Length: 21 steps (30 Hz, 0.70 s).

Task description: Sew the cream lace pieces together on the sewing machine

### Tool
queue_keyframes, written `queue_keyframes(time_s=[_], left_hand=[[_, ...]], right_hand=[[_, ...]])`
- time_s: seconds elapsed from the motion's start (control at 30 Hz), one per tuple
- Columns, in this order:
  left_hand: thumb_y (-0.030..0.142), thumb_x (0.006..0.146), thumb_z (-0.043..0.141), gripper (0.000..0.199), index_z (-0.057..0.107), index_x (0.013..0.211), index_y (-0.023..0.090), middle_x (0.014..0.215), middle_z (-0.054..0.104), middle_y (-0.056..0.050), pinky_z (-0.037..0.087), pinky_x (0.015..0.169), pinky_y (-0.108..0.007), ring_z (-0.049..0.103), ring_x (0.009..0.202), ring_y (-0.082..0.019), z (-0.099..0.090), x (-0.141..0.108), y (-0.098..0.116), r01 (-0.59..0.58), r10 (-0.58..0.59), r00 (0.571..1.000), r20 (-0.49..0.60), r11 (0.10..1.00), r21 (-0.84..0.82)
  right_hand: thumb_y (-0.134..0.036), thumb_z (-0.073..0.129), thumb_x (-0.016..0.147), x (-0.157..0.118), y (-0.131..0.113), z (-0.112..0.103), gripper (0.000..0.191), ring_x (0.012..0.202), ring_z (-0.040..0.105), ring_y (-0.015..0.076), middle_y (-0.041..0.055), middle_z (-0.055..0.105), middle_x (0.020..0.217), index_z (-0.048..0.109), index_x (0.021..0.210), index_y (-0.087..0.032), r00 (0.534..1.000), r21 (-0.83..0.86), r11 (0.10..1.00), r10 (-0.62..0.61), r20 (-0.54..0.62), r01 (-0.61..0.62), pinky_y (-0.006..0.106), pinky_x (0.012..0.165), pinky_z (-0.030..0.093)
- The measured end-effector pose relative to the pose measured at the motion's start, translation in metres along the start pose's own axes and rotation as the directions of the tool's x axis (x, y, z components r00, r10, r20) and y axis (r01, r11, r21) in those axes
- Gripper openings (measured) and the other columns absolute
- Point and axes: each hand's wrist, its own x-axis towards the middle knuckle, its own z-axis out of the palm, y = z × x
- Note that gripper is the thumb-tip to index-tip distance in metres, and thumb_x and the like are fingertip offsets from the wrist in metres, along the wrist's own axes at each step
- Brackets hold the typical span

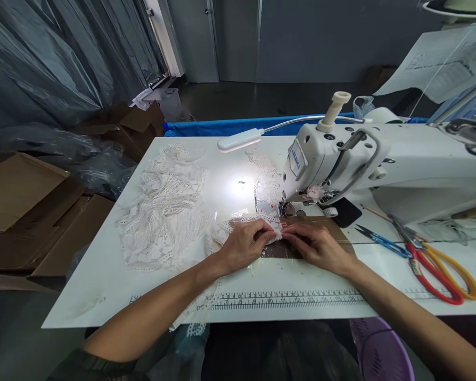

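My left hand [248, 243] pinches a strip of white lace [222, 233] in front of the sewing machine's needle area. Close beside it, my right hand [317, 246] is closed on the same lace, thumb and fingertips pressed together. The lace trails left and hangs over the table's front edge. Just behind my fingers is the presser foot of the white sewing machine [341, 159]. A brown plate [277, 251] lies under my hands. To the left spreads a large heap of white lace [172, 206], and more lace [267, 185] lies behind the needle.
On the right rest red-handled scissors [434, 275], yellow-handled scissors [456, 267] and blue thread snips [384, 243]. A lamp [240, 140] lights the white table [99, 286]. Cardboard boxes [35, 211] stand at the left; a purple basket [384, 352] sits below the table.
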Motion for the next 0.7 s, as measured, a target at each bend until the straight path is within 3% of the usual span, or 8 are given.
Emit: queue_keyframes(time_s=[0.27,0.37,0.43,0.57,0.7], left_hand=[[0.035,0.095,0.055,0.025,0.062,0.078,0.017,0.061,0.056,0.003,0.037,0.057,-0.026,0.043,0.054,-0.01,-0.001,0.001,-0.001,0.024,-0.024,0.999,-0.037,1.0,-0.01],[0.034,0.095,0.055,0.024,0.062,0.078,0.017,0.063,0.057,0.002,0.04,0.06,-0.026,0.045,0.056,-0.01,0.0,0.002,-0.002,0.017,-0.017,0.999,-0.036,1.0,-0.012],[0.034,0.096,0.054,0.024,0.062,0.08,0.017,0.066,0.06,0.002,0.041,0.06,-0.027,0.048,0.057,-0.01,0.0,0.001,-0.001,0.013,-0.013,1.0,-0.019,1.0,-0.008],[0.033,0.099,0.049,0.022,0.064,0.093,0.018,0.087,0.067,-0.004,0.05,0.068,-0.029,0.061,0.074,-0.015,-0.008,-0.003,0.008,-0.082,0.081,0.997,0.006,0.995,0.054],[0.021,0.098,0.044,0.025,0.062,0.113,0.014,0.116,0.064,-0.015,0.053,0.083,-0.038,0.061,0.102,-0.024,-0.028,0.011,0.012,-0.276,0.243,0.96,0.137,0.897,0.344]], right_hand=[[-0.049,0.06,0.09,-0.001,0.007,0.0,0.031,0.058,0.053,0.013,0.0,0.061,0.067,0.067,0.095,-0.02,0.985,0.169,0.971,0.172,0.002,-0.17,0.026,0.052,0.044],[-0.046,0.067,0.086,-0.001,0.003,0.002,0.034,0.063,0.056,0.0129,0.0041,0.067,0.088,0.063,0.108,-0.021,0.994,0.155,0.982,0.109,0.009,-0.109,0.028,0.059,0.049],[-0.042,0.065,0.088,0.0,0.001,0.005,0.028,0.072,0.061,0.0145,0.008,0.067,0.106,0.063,0.107,-0.022,0.999,0.099,0.995,0.031,-0.013,-0.03,0.032,0.069,0.052],[-0.035,0.056,0.094,0.001,0.002,0.012,0.017,0.087,0.066,0.0198,0.0076,0.07,0.097,0.066,0.097,-0.022,0.997,0.016,0.998,-0.056,-0.055,0.057,0.037,0.078,0.053],[-0.033,0.056,0.093,0.0,0.003,0.012,0.017,0.093,0.067,0.0206,0.0087,0.071,0.1,0.067,0.097,-0.022,0.995,-0.016,0.996,-0.091,-0.046,0.09,0.037,0.081,0.055]])
